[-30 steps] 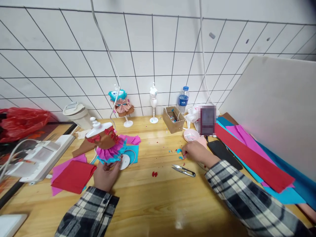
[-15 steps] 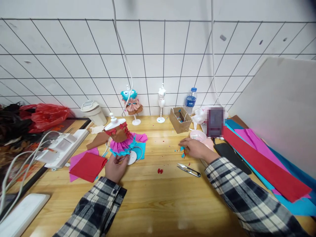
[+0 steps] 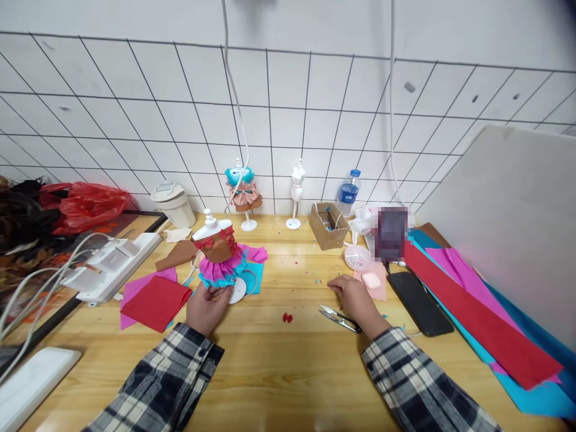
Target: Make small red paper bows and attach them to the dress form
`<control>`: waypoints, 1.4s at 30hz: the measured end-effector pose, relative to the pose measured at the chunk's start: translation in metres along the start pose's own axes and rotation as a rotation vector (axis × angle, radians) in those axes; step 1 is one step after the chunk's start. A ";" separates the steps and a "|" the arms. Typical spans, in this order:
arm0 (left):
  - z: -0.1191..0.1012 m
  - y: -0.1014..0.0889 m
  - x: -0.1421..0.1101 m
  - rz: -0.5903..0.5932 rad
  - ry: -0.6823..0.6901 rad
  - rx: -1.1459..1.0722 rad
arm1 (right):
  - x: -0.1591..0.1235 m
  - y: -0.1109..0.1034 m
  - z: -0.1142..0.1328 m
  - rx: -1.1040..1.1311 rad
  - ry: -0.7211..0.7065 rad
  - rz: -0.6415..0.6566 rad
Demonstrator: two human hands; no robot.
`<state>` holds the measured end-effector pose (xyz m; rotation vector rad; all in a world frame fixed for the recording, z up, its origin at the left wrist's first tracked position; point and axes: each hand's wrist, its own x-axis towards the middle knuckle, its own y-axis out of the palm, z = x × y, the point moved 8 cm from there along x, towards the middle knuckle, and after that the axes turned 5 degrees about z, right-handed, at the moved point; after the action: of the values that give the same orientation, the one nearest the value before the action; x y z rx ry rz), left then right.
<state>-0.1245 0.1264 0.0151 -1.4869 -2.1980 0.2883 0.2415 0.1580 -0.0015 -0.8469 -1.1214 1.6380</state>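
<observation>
On the left, a miniature dress form (image 3: pixel 219 243) wears a brown top with red bows and a ruffled magenta and blue skirt. It leans back, and my left hand (image 3: pixel 208 309) is closed around its stand below the skirt, by the round white base (image 3: pixel 237 290). My right hand (image 3: pixel 357 302) rests low on the table with fingers bent together; what lies under them is hidden. Beside it are thread snips (image 3: pixel 339 318), partly covered by the hand. A small red bow (image 3: pixel 287 318) lies between my hands.
Behind stand a dressed form (image 3: pixel 243 189), a bare form (image 3: pixel 297 186), a cardboard box (image 3: pixel 330 234) and a bottle (image 3: pixel 348 195). A pink bead dish (image 3: pixel 359 258), phone (image 3: pixel 418 303) and red fabric strip (image 3: pixel 477 318) lie right. Folded red cloth (image 3: pixel 156 303) and a power strip (image 3: pixel 119 267) lie left.
My right hand has moved nearer to me, beside the snips. Most blue scraps have left their former spot; blue bits now show right of my wrist. My left hand keeps its hold. The view has shifted.
</observation>
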 end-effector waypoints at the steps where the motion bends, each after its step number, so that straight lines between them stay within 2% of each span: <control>1: 0.004 0.003 0.000 0.039 -0.020 -0.070 | -0.002 0.000 -0.001 -0.007 0.030 -0.008; 4: 0.010 0.012 0.000 0.115 -0.093 -0.252 | 0.000 -0.004 -0.003 -0.024 0.070 0.005; 6: 0.003 0.022 0.001 0.159 -0.105 -0.295 | 0.011 -0.020 -0.003 -0.030 0.059 0.016; 10: -0.033 0.065 0.010 0.388 -0.041 -0.301 | 0.060 -0.087 -0.001 -0.058 0.036 -0.068; 13: -0.060 0.098 0.021 0.451 0.045 -0.238 | 0.100 -0.130 -0.001 -0.207 0.114 -0.183; 16: -0.071 0.131 0.023 0.547 0.090 -0.230 | 0.124 -0.137 0.000 -0.248 0.152 -0.214; 18: -0.070 0.148 0.019 0.619 0.108 -0.250 | 0.129 -0.129 -0.001 -0.272 0.168 -0.215; 20: -0.066 0.157 0.014 0.660 0.133 -0.201 | 0.129 -0.121 -0.003 -0.290 0.179 -0.212; 27: -0.054 0.155 0.014 0.614 0.139 -0.033 | 0.134 -0.120 -0.012 -0.290 0.185 -0.217; 31: -0.053 0.154 0.017 0.563 0.135 0.021 | 0.139 -0.119 -0.013 -0.237 0.133 -0.229; 34: -0.055 0.149 0.018 0.538 0.132 0.038 | 0.133 -0.121 -0.011 -0.185 0.095 -0.285; 36: -0.058 0.137 0.018 0.497 0.146 0.060 | 0.120 -0.124 -0.008 -0.156 0.090 -0.341; 39: -0.061 0.104 0.017 0.375 0.174 0.169 | 0.080 -0.128 0.003 -0.018 0.038 -0.507; 40: -0.062 0.094 0.014 0.359 0.172 0.203 | 0.062 -0.127 0.009 0.061 -0.001 -0.569; 42: -0.065 0.081 0.005 0.380 0.193 0.227 | 0.030 -0.111 0.024 0.201 -0.077 -0.596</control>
<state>-0.0284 0.1572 0.0390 -1.7151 -1.6651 0.4779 0.2458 0.1945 0.1100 -0.2769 -1.1045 1.2569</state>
